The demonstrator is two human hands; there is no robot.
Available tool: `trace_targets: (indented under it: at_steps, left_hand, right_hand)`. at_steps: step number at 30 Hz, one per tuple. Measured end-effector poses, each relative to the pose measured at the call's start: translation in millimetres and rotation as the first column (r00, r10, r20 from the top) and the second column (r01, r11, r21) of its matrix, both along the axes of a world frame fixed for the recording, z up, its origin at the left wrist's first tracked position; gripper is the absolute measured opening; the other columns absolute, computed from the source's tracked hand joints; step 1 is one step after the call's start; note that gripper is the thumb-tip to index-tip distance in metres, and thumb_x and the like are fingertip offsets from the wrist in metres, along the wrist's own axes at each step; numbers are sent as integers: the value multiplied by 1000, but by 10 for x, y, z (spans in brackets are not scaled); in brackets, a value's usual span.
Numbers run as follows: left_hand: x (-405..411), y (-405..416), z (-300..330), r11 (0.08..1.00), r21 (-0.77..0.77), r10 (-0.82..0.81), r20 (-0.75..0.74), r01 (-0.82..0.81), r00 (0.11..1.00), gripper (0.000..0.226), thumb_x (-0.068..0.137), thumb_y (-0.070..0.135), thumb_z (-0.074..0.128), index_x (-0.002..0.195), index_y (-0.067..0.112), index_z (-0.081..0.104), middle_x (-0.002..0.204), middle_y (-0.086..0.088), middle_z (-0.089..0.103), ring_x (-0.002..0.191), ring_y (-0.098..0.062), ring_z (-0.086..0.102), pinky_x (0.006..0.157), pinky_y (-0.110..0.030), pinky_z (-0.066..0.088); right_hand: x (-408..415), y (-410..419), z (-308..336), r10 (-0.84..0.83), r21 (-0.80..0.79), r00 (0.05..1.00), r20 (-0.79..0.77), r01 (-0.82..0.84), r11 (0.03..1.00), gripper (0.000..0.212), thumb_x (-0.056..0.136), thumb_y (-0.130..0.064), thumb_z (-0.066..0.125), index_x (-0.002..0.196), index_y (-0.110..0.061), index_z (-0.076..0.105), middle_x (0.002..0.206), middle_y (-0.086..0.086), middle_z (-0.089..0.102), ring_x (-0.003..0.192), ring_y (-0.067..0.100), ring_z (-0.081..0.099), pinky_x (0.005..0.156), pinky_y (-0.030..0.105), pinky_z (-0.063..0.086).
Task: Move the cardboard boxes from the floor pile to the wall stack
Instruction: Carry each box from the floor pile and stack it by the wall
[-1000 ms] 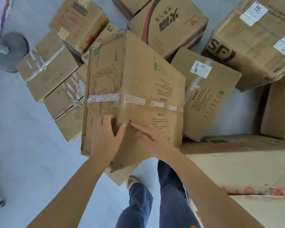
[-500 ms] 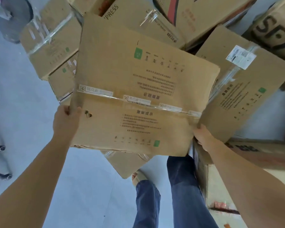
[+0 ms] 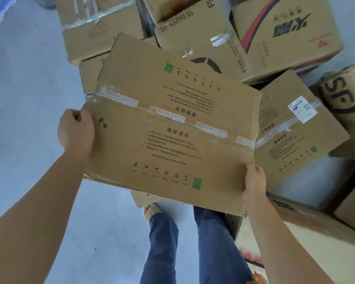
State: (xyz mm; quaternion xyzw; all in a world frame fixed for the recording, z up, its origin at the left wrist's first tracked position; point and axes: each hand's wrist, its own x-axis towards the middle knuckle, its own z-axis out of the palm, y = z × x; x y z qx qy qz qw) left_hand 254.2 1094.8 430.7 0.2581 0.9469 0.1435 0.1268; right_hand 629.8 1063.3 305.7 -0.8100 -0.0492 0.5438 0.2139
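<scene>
I hold a large taped cardboard box (image 3: 172, 128) with green squares and printed text, lifted above my legs in the middle of the view. My left hand (image 3: 76, 132) grips its left edge, fingers curled round the side. My right hand (image 3: 254, 179) grips the lower right corner, thumb on the top face. Behind the box lies the floor pile: a box marked EXPRESS (image 3: 193, 27), one with a red and black stripe (image 3: 285, 29), a labelled box (image 3: 295, 128) to the right, and a taped box (image 3: 94, 27) at the upper left.
A box marked SF (image 3: 348, 99) lies at the right edge. More boxes (image 3: 316, 232) stand close to my right leg. A small box (image 3: 141, 198) pokes out under the held one. Grey floor (image 3: 29, 89) stretches to the left. My legs in jeans (image 3: 164, 242) stand below.
My hands went from the box's near face to its left edge and right corner. The box has turned flat-side up and come up toward me off the pile.
</scene>
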Motion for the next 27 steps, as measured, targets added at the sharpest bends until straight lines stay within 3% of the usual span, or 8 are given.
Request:
trace_targets:
  at_steps: [4,8,10,14,17,21,25,27]
  left_hand:
    - [-257,-736,446,983,-19,183,40,-182,982,25,94,37,38,94,15,49,83,2,52,81,-24,48,72,-33,35]
    - [-435,-1636,806,928,58,357,153,-369,922,26,95,33,38,93,11,51,75,6,47,68,-17,43,57,-29,33]
    - [-468,-2117,1010,856,143,459,231,-497,858,23,93,31,38,91,11,50,74,5,45,68,-16,40,57,-28,31]
    - [-404,-3120,1266,663,254,589,404,-705,700,21,89,30,40,95,15,54,80,5,48,72,-13,41,61,-28,33]
    - [-349,-3883,1367,549,272,623,498,-790,604,20,88,27,41,98,17,55,89,3,51,85,-19,44,71,-34,36]
    - [-391,-5012,1383,429,275,644,575,-860,505,24,90,28,44,106,18,58,102,-1,57,97,-23,50,83,-39,40]
    - [-413,-6174,1399,291,290,684,603,-912,410,18,90,30,45,97,18,57,98,-2,53,85,-20,46,68,-34,36]
    - [-442,-6742,1452,213,295,725,591,-931,353,20,91,29,43,101,16,54,94,0,52,81,-19,45,62,-31,34]
  right_hand:
    - [-237,42,571,132,67,991,-18,-130,989,36,97,-26,50,132,-19,52,111,-2,55,87,14,52,80,31,36]
    - [-531,67,1091,308,147,951,-3,-304,941,43,96,-27,50,137,-17,47,119,-3,54,104,19,50,86,31,34]
    - [-747,65,1381,403,196,915,7,-397,897,45,94,-29,51,138,-18,47,129,0,53,113,22,50,89,33,35]
    - [-1189,-116,1948,566,332,820,78,-557,761,30,92,-28,49,118,-19,59,116,4,59,90,16,53,71,31,37]
    - [-1515,-441,2292,626,384,767,143,-626,679,40,94,-28,48,131,-16,53,129,5,55,110,24,52,84,33,36]
    - [-2011,-1141,2606,694,414,700,166,-688,596,30,94,-26,47,123,-24,57,121,-2,57,109,20,50,92,37,38]
    - [-2611,-2078,2707,767,400,601,225,-775,489,20,96,-25,44,109,-23,59,108,-1,56,91,18,51,79,31,37]
    - [-2897,-2600,2700,812,392,544,213,-809,439,22,97,-23,43,114,-19,58,107,-1,53,86,17,49,75,29,37]
